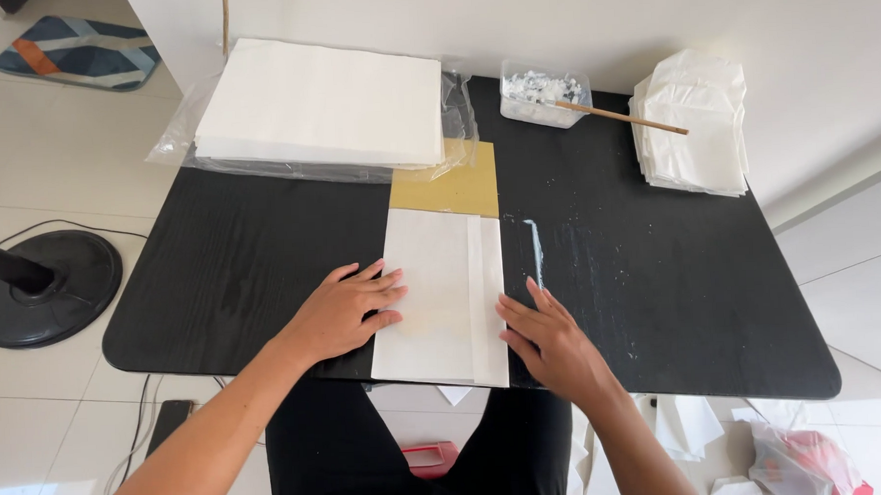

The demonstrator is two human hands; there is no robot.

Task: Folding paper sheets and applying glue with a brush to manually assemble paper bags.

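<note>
At the far edge of the black wood-grain table (677, 298), a small clear plastic tub (543, 94) holds a white paste flecked with darker bits, and a thin wooden stick (621, 117) leans out of it to the right. A loose clear plastic wrapper (187, 125) lies open under a thick stack of white paper sheets (320, 100) at the back left. At the back right stands a pile of folded white paper bags (695, 121), its edges slightly ragged. The left hand (343, 312) lies flat, palm down, fingers spread and straight, pressing the left edge of a white folded paper sheet (442, 296) that rests at the near middle of the table, its lower edge at the table's rim. The right hand (551, 339) is likewise flat and open, fingertips touching the sheet's right edge beside a narrow folded flap; neither hand grips anything. A tan cardboard template (448, 184) shows beyond the sheet's far end. A white paste streak (535, 249) runs along the table just right of the sheet.
</note>
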